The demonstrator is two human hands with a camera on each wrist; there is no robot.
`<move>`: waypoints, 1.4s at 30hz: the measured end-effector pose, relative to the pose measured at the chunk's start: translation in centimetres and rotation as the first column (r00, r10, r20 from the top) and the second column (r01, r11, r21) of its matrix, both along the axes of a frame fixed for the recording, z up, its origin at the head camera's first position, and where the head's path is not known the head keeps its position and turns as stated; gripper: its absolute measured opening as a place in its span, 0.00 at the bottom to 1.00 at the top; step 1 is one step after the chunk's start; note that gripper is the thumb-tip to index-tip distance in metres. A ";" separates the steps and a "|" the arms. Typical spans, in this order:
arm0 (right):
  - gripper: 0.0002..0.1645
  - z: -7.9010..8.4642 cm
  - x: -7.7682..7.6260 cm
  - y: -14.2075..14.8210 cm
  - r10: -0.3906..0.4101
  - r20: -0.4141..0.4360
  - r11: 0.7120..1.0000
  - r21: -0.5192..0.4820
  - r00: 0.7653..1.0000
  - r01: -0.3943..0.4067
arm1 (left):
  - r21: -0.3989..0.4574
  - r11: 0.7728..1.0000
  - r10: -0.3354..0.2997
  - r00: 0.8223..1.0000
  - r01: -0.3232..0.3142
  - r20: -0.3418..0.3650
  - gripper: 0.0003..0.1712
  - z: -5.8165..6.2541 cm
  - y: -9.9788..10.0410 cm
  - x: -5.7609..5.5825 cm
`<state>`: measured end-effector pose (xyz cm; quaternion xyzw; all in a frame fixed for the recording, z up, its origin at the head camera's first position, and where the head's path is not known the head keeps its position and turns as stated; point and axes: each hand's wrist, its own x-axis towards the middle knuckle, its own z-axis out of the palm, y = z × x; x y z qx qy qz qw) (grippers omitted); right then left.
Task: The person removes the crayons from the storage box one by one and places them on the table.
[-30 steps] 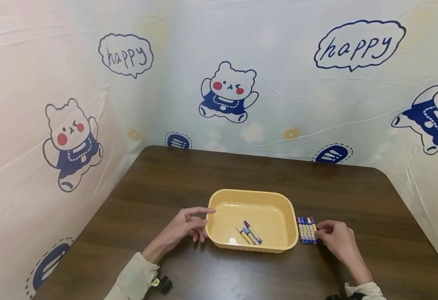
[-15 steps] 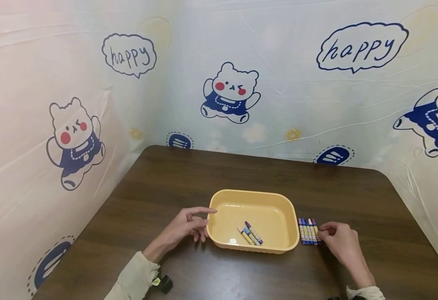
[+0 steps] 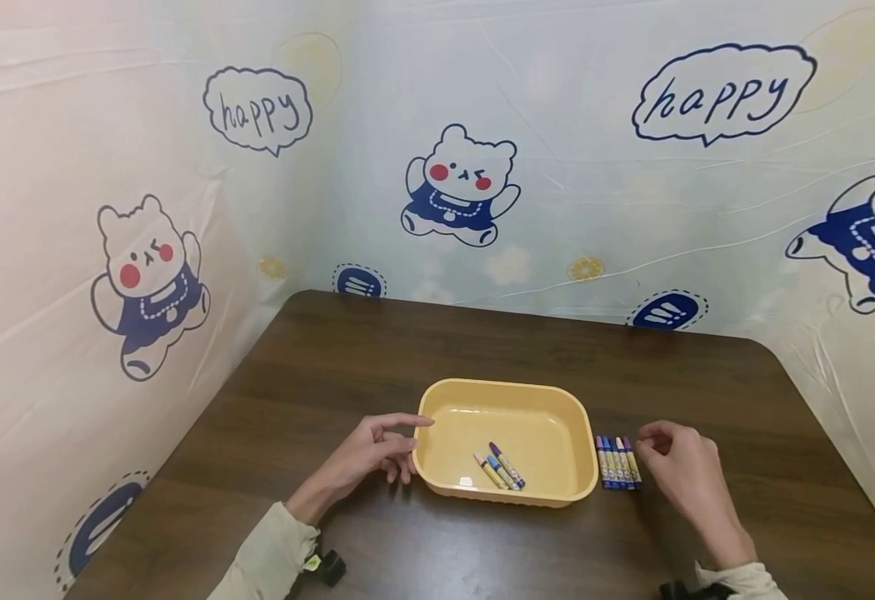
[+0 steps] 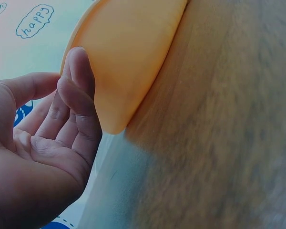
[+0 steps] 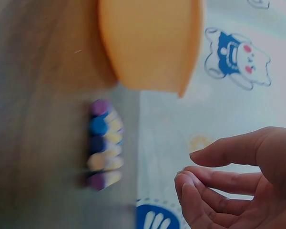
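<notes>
- Row of five crayons [image 3: 618,463]: slender cylinders in printed wrappers, with purple, blue and pale tips; aligned side by side on the table, just beyond the basin's right end.
- Right hand [image 3: 685,462]: near the row but apart from it, holding nothing; fingers loosely bent, thumb and index fingertip slightly apart.
- Basin [image 3: 505,398]: smooth, glossy yellow plastic, rectangular with rounded corners.
- Three crayons [image 3: 504,472]: lying obliquely on the basin floor, near its front wall.
- Left hand [image 3: 366,454]: thumb and index finger pinching the basin's left rim, index tip over the inner side.
- Table [image 3: 422,337]: dark brown, wood-grained, round-cornered.
- Curtain [image 3: 557,208]: thin, creased sheet printed with bears and "happy" bubbles.
</notes>
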<state>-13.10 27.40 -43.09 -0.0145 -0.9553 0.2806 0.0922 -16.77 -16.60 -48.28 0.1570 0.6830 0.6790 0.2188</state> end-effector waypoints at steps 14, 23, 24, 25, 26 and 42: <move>0.08 3.5 -0.7 -5.4 0.158 -0.087 0.987 0.020 0.984 -0.157 | 0.024 1.000 -0.013 0.999 0.012 0.030 0.24 -0.1 -0.1 0.1; 0.11 3.6 -1.2 -9.1 0.293 0.019 0.956 0.012 0.956 -0.293 | 0.019 1.000 -0.022 0.999 0.022 0.037 0.24 -0.1 -0.2 0.2; 0.11 3.5 -1.2 -9.5 0.303 0.029 0.953 0.015 0.952 -0.304 | 0.018 1.000 -0.023 0.999 0.022 0.040 0.24 -0.2 -0.2 0.2; 0.11 3.2 -1.3 -9.9 0.311 0.034 0.950 0.016 0.950 -0.312 | 0.017 1.000 -0.023 0.999 0.023 0.042 0.24 -0.2 -0.2 0.2; 0.11 3.0 -1.3 -10.3 0.316 0.041 0.948 0.018 0.948 -0.317 | 0.015 1.000 -0.025 0.999 0.024 0.045 0.24 -0.2 -0.2 0.2; 0.07 -2.3 -2.0 -13.8 0.402 0.183 0.914 -0.022 0.897 -0.405 | 0.017 0.999 -0.033 0.999 0.032 0.042 0.22 0.2 -0.2 0.0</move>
